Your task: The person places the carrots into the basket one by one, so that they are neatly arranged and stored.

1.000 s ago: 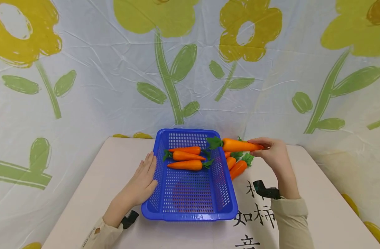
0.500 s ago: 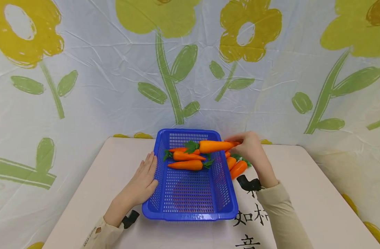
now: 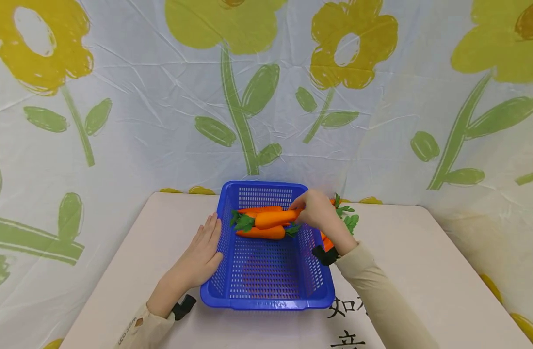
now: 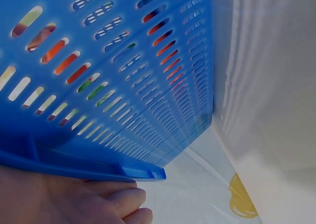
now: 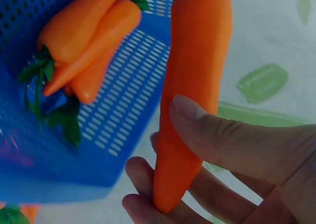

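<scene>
My right hand point(image 3: 317, 209) reaches over the right rim of the blue plastic basket point(image 3: 266, 304). Between thumb and fingers it pinches a carrot point(image 3: 272, 219) by its thin end, the leafy top pointing left. In the right wrist view that carrot point(image 5: 197, 51) stands close to the camera, held near its tip. Several other carrots point(image 3: 262, 233) lie in the back half of the basket, partly covered by the held one. My left hand point(image 3: 199, 254) rests with straight fingers along the basket's left rim. From the left wrist view, its fingers point(image 4: 123, 201) lie against the rim's outer edge.
More carrots with green leaves point(image 3: 349, 220) lie on the table just right of the basket, partly hidden by my right arm. Black characters point(image 3: 347, 339) are printed on the pale table point(image 3: 423, 291). A flower-patterned cloth point(image 3: 161, 97) hangs behind.
My right hand has carried its carrot leftward and down, from above the carrots on the table to over those in the basket. The left hand stays on the rim.
</scene>
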### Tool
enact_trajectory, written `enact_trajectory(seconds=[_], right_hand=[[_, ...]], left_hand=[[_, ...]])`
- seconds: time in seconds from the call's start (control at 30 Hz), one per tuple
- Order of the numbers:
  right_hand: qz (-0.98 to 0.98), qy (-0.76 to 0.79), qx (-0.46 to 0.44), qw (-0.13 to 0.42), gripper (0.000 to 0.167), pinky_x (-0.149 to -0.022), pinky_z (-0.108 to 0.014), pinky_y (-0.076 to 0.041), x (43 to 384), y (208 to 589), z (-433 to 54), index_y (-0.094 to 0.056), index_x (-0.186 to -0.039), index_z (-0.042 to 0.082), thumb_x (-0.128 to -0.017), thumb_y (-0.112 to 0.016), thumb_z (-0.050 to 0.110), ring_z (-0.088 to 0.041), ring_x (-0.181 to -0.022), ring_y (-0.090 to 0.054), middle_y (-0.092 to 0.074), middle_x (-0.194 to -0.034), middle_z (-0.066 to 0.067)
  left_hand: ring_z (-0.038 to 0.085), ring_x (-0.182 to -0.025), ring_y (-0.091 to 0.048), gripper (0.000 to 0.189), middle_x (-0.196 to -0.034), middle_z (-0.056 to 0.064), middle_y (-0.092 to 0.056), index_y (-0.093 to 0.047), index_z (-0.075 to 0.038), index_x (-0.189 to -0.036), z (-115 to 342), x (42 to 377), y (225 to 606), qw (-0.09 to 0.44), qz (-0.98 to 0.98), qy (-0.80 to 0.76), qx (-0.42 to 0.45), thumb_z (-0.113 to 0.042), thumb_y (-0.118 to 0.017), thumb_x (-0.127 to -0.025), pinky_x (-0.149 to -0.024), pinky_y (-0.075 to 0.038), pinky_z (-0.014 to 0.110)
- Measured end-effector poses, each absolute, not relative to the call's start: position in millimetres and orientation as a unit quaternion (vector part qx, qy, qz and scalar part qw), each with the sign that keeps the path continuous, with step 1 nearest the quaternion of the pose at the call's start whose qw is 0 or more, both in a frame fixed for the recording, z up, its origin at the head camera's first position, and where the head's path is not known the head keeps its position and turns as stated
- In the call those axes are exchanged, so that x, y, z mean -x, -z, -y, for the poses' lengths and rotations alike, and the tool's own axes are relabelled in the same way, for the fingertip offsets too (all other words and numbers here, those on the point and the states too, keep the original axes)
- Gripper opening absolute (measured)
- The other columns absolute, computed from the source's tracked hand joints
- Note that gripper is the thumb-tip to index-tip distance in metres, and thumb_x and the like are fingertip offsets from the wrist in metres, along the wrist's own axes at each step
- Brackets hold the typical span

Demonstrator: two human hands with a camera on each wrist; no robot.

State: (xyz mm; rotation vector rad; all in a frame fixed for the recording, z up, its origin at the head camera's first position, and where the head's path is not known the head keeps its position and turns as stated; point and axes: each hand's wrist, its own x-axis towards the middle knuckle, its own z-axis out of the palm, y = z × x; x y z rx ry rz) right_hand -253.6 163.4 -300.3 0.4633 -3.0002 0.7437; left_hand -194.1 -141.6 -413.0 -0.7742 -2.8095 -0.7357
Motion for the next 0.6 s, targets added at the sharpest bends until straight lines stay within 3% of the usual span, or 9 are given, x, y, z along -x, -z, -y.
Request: enact_trajectory(seconds=[0.13, 0.4, 0.6], right_hand=[[0.969, -0.199, -0.144, 0.001, 0.026, -0.062, -0.033, -0.052, 259.3, 310.1, -150.6, -0.081, -0.094, 0.009, -0.072, -0.076, -0.002, -0.025, -0.078, -0.063, -0.076, -0.090, -0.006], [0.979, -0.168, -0.111, -0.043, 0.019, -0.073, -0.042, -0.057, 263.9, 325.0, -123.9, -0.081, -0.090, 0.013, -0.072, -0.081, 0.005, -0.033, -0.093, -0.066, -0.073, -0.098, -0.008], [0.980, -0.158, -0.083, -0.090, 0.020, -0.069, -0.042, -0.057, 269.1, 340.3, -107.3, -0.080, -0.090, 0.013, -0.072, -0.084, 0.006, -0.033, -0.088, -0.064, -0.071, -0.100, -0.008]], left_hand=[[0.038, -0.150, -0.002, 0.072, -0.163, 0.025, -0.001, -0.011, 0.013, -0.153, 141.8, 195.3, 412.0, 0.068, 0.932, 0.244, 0.259, -0.011, -0.046, -0.094, -0.119, -0.009, 0.058], [0.040, -0.150, -0.005, 0.072, -0.162, 0.026, -0.003, -0.013, 0.013, -0.152, 143.1, 198.3, 411.5, 0.070, 0.931, 0.245, 0.261, -0.010, -0.046, -0.094, -0.118, -0.011, 0.060], [0.038, -0.151, -0.003, 0.072, -0.163, 0.026, -0.003, -0.011, 0.012, -0.153, 144.6, 200.2, 410.1, 0.058, 0.932, 0.245, 0.259, -0.011, -0.045, -0.094, -0.119, -0.009, 0.058]])
